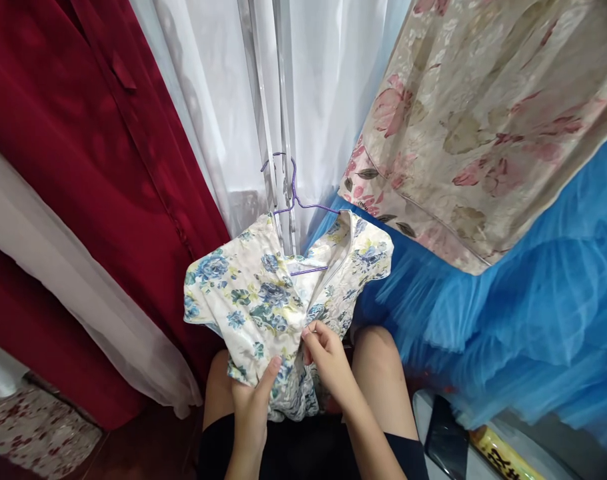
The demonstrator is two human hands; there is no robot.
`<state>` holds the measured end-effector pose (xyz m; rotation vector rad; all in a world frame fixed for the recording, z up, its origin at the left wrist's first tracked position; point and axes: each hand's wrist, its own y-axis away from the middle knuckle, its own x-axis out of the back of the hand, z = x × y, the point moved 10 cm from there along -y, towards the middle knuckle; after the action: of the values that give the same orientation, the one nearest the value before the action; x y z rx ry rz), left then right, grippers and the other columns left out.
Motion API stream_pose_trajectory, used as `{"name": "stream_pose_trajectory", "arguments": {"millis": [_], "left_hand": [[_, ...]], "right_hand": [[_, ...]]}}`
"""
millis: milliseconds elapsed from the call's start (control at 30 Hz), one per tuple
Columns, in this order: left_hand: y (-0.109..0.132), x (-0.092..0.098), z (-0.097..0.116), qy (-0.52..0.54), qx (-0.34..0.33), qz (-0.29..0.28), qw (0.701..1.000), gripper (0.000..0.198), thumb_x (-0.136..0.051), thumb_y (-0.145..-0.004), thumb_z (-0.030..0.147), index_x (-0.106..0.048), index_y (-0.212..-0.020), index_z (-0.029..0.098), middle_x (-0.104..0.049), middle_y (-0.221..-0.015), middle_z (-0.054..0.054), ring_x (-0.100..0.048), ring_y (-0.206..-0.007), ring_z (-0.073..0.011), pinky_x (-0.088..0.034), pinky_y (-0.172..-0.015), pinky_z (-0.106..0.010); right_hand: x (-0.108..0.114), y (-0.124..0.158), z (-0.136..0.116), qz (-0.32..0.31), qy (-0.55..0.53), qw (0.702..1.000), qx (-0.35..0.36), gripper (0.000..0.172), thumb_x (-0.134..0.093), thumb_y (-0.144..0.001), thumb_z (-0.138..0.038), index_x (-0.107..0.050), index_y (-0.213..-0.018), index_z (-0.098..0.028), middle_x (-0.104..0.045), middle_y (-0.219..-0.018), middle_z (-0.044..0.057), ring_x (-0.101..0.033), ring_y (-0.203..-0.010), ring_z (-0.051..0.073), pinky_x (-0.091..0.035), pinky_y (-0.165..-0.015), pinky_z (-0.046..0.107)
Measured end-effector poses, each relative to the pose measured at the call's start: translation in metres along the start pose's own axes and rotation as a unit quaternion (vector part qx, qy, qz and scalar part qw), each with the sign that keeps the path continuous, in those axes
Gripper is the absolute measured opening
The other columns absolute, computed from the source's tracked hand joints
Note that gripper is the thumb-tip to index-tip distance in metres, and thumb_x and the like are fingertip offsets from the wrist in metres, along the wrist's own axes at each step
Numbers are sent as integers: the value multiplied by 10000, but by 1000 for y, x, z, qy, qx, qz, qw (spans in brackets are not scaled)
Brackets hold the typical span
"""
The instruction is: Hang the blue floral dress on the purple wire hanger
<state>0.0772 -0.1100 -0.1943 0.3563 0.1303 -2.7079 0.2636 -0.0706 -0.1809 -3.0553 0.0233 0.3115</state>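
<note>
The short-sleeved white fabric garment with blue floral print [271,297] hangs from a slim purple hanger [294,192] and extends down between the person's knees. The left hand [253,403] grips the lower side of the garment: thumb flat on the front, remaining fingers hidden beneath the cloth, their spread undeterminable. The right hand [326,357] has thumb and index finger pinched together at the edge of the front opening, other fingers curled; whether a fastener is held cannot be determined. Layered blue tulle [543,313] lies to the right, dark red cloth [113,140] to the left.
</note>
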Motion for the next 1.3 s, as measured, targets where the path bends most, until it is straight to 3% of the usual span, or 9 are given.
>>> {"name": "stream_pose_trajectory", "arguments": {"millis": [133,200,333,400,600,967,1033,1133,1300], "left_hand": [[11,33,35,-105,-258,150,949,743,-856,-743,303,-469,-1372,232,-531,-1433,-155,-545,-1321,-319,-417,-1145,-517],[19,12,39,-185,-334,97,919,572,-811,-787,267,-535,-1287,234,-561,-1380,-136,-555,-1297,-304,-425,-1133,-489],[21,-57,2,-284,-275,-134,909,228,-673,-909,249,-618,-1129,222,-686,-1061,-74,-670,-1011,-245,-535,-895,-372],[22,-74,-3,-286,-263,-158,908,35,-614,-948,236,-602,-970,211,-664,-909,-41,-654,-894,-214,-516,-804,-326],[30,-101,-1,-363,-248,-238,866,161,-542,-888,87,-537,-782,207,-604,-833,-27,-599,-822,-197,-464,-759,-298],[90,-149,15,-577,-246,-459,630,401,-503,-779,26,-681,-1112,161,-678,-1151,-147,-671,-1029,-321,-530,-912,-455],[85,-144,14,-565,-237,-464,640,375,-521,-760,22,-684,-1061,175,-686,-1107,-135,-690,-945,-307,-548,-816,-417],[62,-136,33,-475,-236,-441,724,255,-561,-818,51,-681,-965,222,-705,-985,-71,-693,-838,-249,-537,-752,-349],[-5,-133,152,-273,-366,-259,851,294,-573,-980,213,-617,-1267,255,-675,-859,-3,-653,-782,-165,-514,-778,-284]], "right_hand": [[10,6,8,1,-16,999,-52,248,-612,-827,-354,-508,-654,-211,-512,-401,-58,-368,-382,77,-281,-468,225],[11,11,11,-10,-20,997,-71,242,-615,-805,-348,-534,-631,-201,-521,-387,-47,-367,-362,73,-266,-453,222],[7,18,5,-40,-32,996,-80,282,-678,-804,-385,-566,-635,-189,-556,-399,-31,-412,-359,79,-275,-448,217],[8,21,1,-50,-24,995,-82,341,-724,-802,-424,-564,-616,-188,-548,-387,-30,-395,-346,76,-263,-438,218],[34,8,-25,9,-52,996,-65,404,-777,-797,-452,-599,-571,-168,-485,-368,-41,-316,-354,52,-223,-433,229],[19,-84,-189,29,-95,990,100,273,-845,-656,-369,-707,-606,-139,-458,-381,-48,-343,-365,57,-194,-385,239],[15,-84,-199,19,-76,989,122,251,-815,-700,-366,-709,-640,-146,-488,-397,-44,-354,-372,62,-214,-392,233],[11,-75,-197,11,-31,990,140,234,-757,-770,-375,-676,-670,-181,-541,-417,-36,-386,-382,80,-265,-408,229],[9,-57,-190,-1,13,988,155,244,-737,-796,-417,-663,-718,-198,-567,-437,-40,-436,-398,92,-323,-439,229]]}}
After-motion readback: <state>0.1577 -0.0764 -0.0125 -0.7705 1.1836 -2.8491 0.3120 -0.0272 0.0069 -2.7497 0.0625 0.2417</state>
